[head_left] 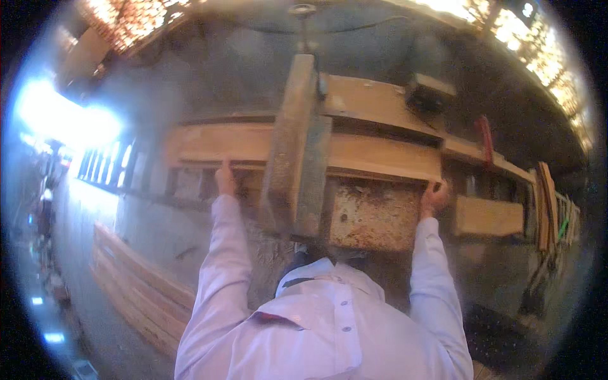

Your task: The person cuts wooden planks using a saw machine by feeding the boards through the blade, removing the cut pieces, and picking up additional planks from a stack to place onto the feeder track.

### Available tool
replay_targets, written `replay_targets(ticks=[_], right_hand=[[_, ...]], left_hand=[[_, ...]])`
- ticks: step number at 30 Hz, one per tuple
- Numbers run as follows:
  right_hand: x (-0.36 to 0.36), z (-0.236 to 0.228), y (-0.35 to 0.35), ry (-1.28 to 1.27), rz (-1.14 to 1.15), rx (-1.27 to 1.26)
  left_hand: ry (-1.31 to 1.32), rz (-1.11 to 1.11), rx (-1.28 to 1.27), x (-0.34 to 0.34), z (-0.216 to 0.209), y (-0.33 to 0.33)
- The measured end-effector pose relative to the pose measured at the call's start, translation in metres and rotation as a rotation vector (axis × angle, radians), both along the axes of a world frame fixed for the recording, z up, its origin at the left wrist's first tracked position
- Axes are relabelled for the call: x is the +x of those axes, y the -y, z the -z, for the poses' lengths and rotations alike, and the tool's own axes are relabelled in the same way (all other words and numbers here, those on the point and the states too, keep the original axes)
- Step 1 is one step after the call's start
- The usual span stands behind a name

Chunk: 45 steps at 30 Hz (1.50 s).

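A long, pale wooden board (384, 156) lies crosswise in front of me. A thick upright-looking timber (288, 142) and a worn blue-green piece (313, 180) cross its middle and hide that part. My left hand (225, 180) grips the board's near edge left of the timber, with a digit on its top face. At the board's right end, my right hand (434, 197) closes round the near corner. Its fingertips are partly hidden. Below the board, between the blue-green piece and my right hand, is a stained, rough panel (373, 217).
Behind the board lies a wider plank (364, 101), with a dark block-like object (428, 95) on it. A red tool-like bar (486, 140) stands at the right, near a wooden block (489, 216) and upright slats (546, 206). Long timbers (136, 285) lie on the floor at lower left.
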State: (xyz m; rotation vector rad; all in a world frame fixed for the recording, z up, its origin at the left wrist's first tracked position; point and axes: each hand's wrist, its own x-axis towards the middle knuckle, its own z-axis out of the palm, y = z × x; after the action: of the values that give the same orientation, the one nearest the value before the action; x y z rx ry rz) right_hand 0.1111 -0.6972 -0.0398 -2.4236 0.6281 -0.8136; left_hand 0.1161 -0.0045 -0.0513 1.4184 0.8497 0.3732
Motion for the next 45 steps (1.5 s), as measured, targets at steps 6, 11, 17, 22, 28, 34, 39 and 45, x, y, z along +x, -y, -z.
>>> replay_targets(ticks=[6,11,17,22,28,34,39,45], right_hand=[[-0.003,0.002,0.002,-0.138,0.036,-0.014],[0.000,0.009,0.010,-0.168,0.036,-0.069],[-0.008,0.001,0.007,-0.158,0.043,-0.046],[-0.011,-0.007,0.001,-0.103,0.004,0.020],[-0.004,0.002,0.007,-0.119,0.034,-0.089],[-0.022,0.024,0.034,0.185,-0.191,0.493],[-0.048,-0.027,-0.127,0.248,0.155,0.695],[-0.034,0.019,-0.156,0.037,-0.574,1.141]], left_hand=[[0.024,0.015,-0.019,-0.006,-0.007,0.010],[0.137,0.127,0.258,-0.004,-0.009,0.011],[0.002,0.063,0.044,0.004,-0.002,0.009],[-0.004,0.013,-0.004,0.007,0.005,0.010],[0.133,0.098,0.410,-0.003,0.043,-0.016],[-0.052,0.184,0.132,0.009,-0.007,0.020],[-0.046,0.073,0.168,-0.003,0.007,-0.005],[0.075,0.368,0.748,0.006,0.017,-0.010]])
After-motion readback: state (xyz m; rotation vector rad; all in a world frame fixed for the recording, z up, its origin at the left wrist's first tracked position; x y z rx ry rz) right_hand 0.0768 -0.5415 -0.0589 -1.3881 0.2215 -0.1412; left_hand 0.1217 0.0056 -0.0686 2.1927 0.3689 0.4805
